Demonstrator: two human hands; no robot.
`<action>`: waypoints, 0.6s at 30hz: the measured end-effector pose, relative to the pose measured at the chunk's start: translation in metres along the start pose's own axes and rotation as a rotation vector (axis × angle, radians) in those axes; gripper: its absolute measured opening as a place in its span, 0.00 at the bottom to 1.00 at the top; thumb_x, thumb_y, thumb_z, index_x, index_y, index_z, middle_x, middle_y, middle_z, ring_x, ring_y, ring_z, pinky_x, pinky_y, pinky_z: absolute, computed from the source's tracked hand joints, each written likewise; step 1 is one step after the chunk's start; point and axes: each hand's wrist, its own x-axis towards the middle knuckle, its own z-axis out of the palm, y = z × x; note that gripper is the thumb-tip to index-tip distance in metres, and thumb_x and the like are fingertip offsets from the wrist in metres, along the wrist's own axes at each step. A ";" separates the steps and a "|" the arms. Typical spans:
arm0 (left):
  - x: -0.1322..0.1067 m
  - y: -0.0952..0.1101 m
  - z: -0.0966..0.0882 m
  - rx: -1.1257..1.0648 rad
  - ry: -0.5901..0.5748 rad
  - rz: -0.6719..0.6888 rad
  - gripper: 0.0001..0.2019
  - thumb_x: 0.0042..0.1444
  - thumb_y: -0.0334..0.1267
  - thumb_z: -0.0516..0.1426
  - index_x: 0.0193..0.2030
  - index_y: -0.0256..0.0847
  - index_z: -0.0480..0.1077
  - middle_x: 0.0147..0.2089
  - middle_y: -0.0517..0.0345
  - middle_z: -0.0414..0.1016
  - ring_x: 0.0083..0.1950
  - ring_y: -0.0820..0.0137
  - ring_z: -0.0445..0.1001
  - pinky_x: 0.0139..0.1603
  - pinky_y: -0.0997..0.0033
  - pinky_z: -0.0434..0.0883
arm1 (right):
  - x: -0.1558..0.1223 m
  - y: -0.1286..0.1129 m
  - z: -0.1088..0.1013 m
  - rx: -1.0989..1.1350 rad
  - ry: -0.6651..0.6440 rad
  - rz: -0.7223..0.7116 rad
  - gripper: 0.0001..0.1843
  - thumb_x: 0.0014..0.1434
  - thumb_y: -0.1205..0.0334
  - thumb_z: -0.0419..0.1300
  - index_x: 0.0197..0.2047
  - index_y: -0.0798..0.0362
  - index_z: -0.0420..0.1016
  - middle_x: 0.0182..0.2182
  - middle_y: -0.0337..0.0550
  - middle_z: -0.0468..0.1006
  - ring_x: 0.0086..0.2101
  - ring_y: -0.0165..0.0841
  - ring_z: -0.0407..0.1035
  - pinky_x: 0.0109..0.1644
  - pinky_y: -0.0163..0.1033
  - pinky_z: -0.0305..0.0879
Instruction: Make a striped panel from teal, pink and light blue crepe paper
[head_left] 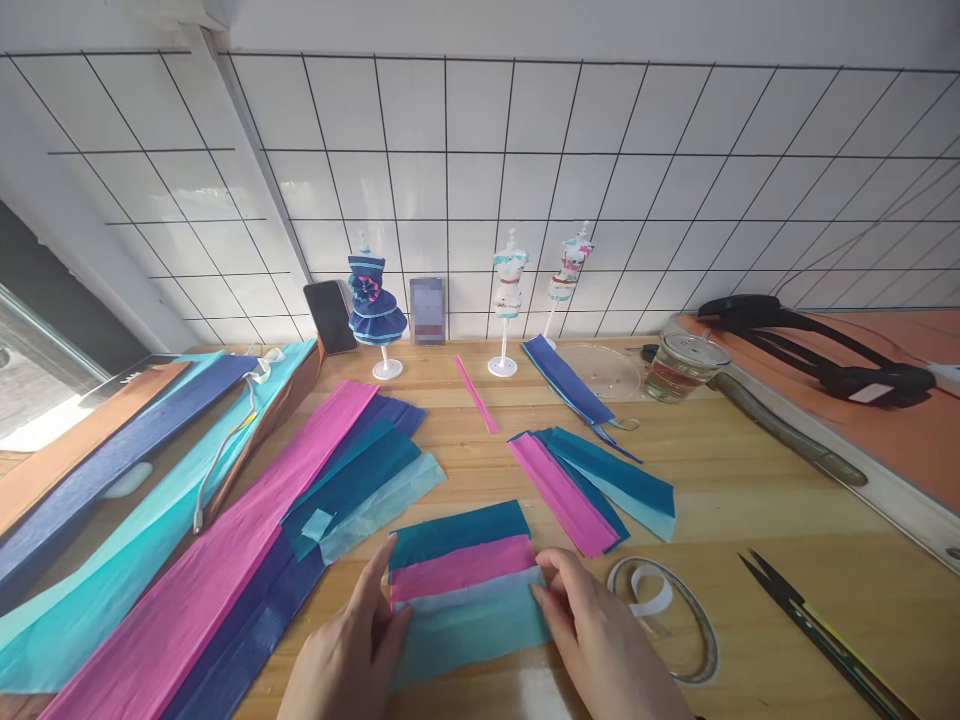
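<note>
A layered piece of crepe paper (472, 570), with dark teal, pink and light teal bands, lies at the front middle of the table. My left hand (356, 625) pinches its left edge between thumb and forefinger. On the opposite edge, my right hand (592, 630) grips the paper the same way. Just right of my right hand lies a roll of clear tape (709, 640). Cut strips in pink (562, 495) and teal (622, 470) rest beyond it. Teal pieces (360, 480) lie past my left hand.
Long crepe paper sheets, including a pink one (225, 540), cover the left side. Black-tipped tweezers (810, 620) lie at right. Along the back stand a mini mannequin in a blue dress (377, 300), two other mannequins, a phone (330, 317) and a glass jar (686, 368).
</note>
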 end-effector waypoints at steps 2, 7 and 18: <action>-0.001 0.002 0.000 -0.020 0.033 -0.009 0.23 0.61 0.45 0.44 0.63 0.46 0.53 0.24 0.69 0.65 0.23 0.72 0.68 0.27 0.73 0.62 | 0.001 -0.001 -0.001 -0.004 0.022 -0.009 0.15 0.68 0.54 0.37 0.42 0.48 0.61 0.24 0.37 0.77 0.21 0.31 0.74 0.17 0.32 0.65; -0.002 0.006 0.000 -0.078 0.044 -0.045 0.24 0.59 0.47 0.46 0.62 0.46 0.56 0.24 0.69 0.66 0.23 0.72 0.67 0.25 0.74 0.61 | -0.001 0.001 -0.001 0.009 0.006 -0.003 0.14 0.68 0.54 0.38 0.43 0.47 0.61 0.24 0.37 0.77 0.20 0.31 0.73 0.17 0.32 0.65; 0.001 0.001 -0.005 -0.035 -0.073 -0.047 0.26 0.58 0.45 0.46 0.64 0.43 0.54 0.25 0.68 0.68 0.25 0.71 0.70 0.28 0.75 0.65 | -0.003 0.004 0.002 0.047 -0.027 -0.003 0.12 0.67 0.57 0.40 0.43 0.47 0.61 0.26 0.38 0.77 0.23 0.31 0.74 0.20 0.32 0.66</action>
